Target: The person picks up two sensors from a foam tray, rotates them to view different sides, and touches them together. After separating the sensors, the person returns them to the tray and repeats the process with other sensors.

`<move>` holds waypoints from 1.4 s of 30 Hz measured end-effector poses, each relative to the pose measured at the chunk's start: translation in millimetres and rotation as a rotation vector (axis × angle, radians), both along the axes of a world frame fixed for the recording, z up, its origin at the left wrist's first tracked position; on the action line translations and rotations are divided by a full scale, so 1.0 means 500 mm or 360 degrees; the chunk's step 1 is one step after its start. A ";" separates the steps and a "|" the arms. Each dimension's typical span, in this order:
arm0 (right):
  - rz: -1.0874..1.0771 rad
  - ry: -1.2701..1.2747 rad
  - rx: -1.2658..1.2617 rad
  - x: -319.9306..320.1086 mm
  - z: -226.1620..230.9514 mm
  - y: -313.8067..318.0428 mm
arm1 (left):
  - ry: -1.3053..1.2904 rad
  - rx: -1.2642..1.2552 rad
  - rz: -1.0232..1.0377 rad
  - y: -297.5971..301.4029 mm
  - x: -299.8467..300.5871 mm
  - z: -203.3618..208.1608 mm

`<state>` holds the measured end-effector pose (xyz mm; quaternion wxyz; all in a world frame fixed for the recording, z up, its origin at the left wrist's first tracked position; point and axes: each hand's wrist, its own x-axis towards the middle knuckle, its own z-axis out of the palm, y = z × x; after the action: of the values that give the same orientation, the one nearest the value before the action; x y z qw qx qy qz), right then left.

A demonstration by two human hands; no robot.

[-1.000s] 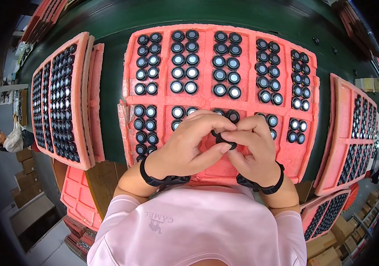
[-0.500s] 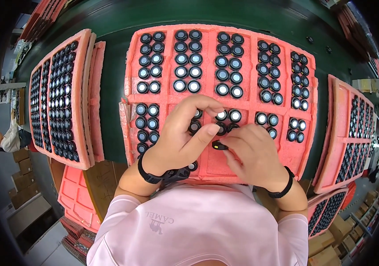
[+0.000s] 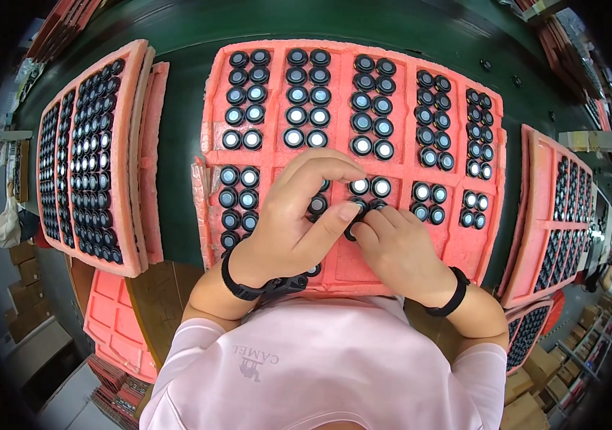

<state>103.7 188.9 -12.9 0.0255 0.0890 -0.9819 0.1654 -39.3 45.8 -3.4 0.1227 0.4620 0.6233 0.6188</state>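
A pink foam tray (image 3: 352,269) lies in front of me, its compartments holding paired rows of small black round parts with pale disc tops. My left hand (image 3: 288,215) is over the front middle compartments, thumb and forefinger curved apart around several of the parts (image 3: 359,186). Its thumb tip rests at the edge of one. Just right of that thumb, the fingers of my right hand (image 3: 407,254) are closed on a small black round part (image 3: 350,233), mostly hidden by them. Both wrists wear dark bands.
Stacked pink trays (image 3: 132,215) full of similar parts stand at the left, and another filled tray (image 3: 535,215) at the right. Loose small black pieces (image 3: 486,65) lie on the green table (image 3: 184,143). A person (image 3: 5,228) is at the far left.
My right hand has moved slightly left and up with the black part, closer to my left thumb. My left hand has hardly moved. The part's yellow mark no longer shows.
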 end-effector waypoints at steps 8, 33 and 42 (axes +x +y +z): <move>-0.0290 0.0040 -0.0338 -0.068 0.076 0.137 | -0.0012 -0.0109 -0.0032 -0.004 0.004 0.010; -0.0597 -0.0120 -0.0770 -0.220 0.088 0.388 | -0.0115 -0.0205 0.0003 0.005 -0.011 0.000; -0.0175 0.0154 -0.1354 -0.047 0.082 0.069 | -0.0204 0.0010 -0.0048 0.001 -0.003 0.003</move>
<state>80.3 223.4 28.2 0.1146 0.0257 -0.8271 0.5496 -40.7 46.2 -1.8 0.1703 0.4311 0.6051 0.6473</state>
